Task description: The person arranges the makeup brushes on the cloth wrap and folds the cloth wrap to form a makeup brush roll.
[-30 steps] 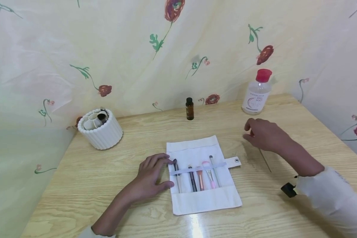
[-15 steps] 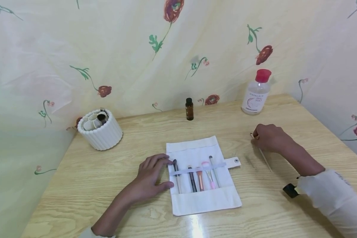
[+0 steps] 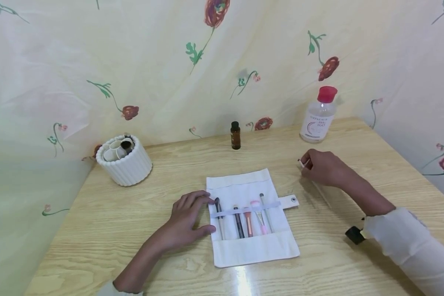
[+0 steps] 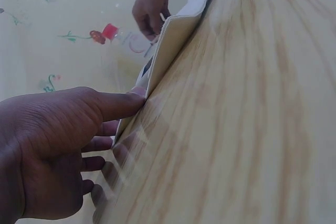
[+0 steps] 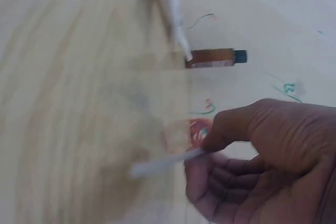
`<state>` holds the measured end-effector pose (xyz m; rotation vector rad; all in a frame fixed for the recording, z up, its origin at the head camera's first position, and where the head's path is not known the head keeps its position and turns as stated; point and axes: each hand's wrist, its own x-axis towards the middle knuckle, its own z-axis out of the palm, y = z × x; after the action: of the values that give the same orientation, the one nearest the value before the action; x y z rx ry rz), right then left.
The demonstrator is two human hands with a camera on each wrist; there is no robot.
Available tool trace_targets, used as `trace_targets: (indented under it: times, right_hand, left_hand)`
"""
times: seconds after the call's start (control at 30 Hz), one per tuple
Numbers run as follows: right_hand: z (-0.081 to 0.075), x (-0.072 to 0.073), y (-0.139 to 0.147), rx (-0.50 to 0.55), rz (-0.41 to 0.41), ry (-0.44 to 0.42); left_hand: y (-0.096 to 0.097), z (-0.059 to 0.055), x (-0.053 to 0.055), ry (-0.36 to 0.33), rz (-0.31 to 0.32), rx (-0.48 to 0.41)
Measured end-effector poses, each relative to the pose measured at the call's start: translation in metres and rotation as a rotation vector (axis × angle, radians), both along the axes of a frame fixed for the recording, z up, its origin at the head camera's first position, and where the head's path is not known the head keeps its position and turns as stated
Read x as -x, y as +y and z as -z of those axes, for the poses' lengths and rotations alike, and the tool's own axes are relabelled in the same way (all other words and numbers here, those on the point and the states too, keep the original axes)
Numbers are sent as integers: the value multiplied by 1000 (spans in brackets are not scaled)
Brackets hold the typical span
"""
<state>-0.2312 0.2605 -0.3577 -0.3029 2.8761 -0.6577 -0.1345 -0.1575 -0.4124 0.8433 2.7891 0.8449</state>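
Note:
My right hand point(image 3: 327, 167) pinches a thin, pale-handled makeup brush with a small dark tip, right of the roll. In the right wrist view its blurred pale handle point(image 5: 163, 164) sticks out from between thumb and forefinger. A white cloth brush roll point(image 3: 255, 253) lies unfolded on the table. Several makeup brushes stand in it under an elastic band, among them a dark angled brush point(image 3: 218, 207) and a pink-tipped one point(image 3: 257, 205). At the roll's left edge rests my left hand point(image 3: 186, 222), fingers extended; the left wrist view has its thumb point(image 4: 123, 106) on that edge.
A ribbed white holder point(image 3: 127, 168) with compartments stands back left, a dark brush head inside. Near the wall are a small brown bottle point(image 3: 235, 137) and a clear bottle with red cap point(image 3: 318, 119). The roll's snap tab point(image 3: 290, 201) points right.
My right hand has picked the thin brush up off the table and moved slightly left and away with it. The left hand stays at the roll's edge.

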Motion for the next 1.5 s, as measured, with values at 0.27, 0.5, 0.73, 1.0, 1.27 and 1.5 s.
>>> trace_targets:
  times: [0.27,0.5,0.73,1.0,1.27,1.5]
  right_hand:
    - [-12,3,-23,355,-15,124]
    - [-10,3,-38,511,-50,262]
    - [-9,3,-50,639,-23,275]
    - [5,-2,-62,533,-84,80]
    - [7,-10,-61,457,-179,-151]
    - [15,-16,-55,309,-329,-193]
  left_hand:
    - [0,-2,0,-3,-6,1]
    - [-1,-1,0,-10,-2,0]
    - [-1,-1,0,-2,-2,6]
    - [-1,-1,0,-6,-1,-3]
    - [0,-1,0,-2,-6,-3]
    - [0,-2,-1,-9,-4,7]
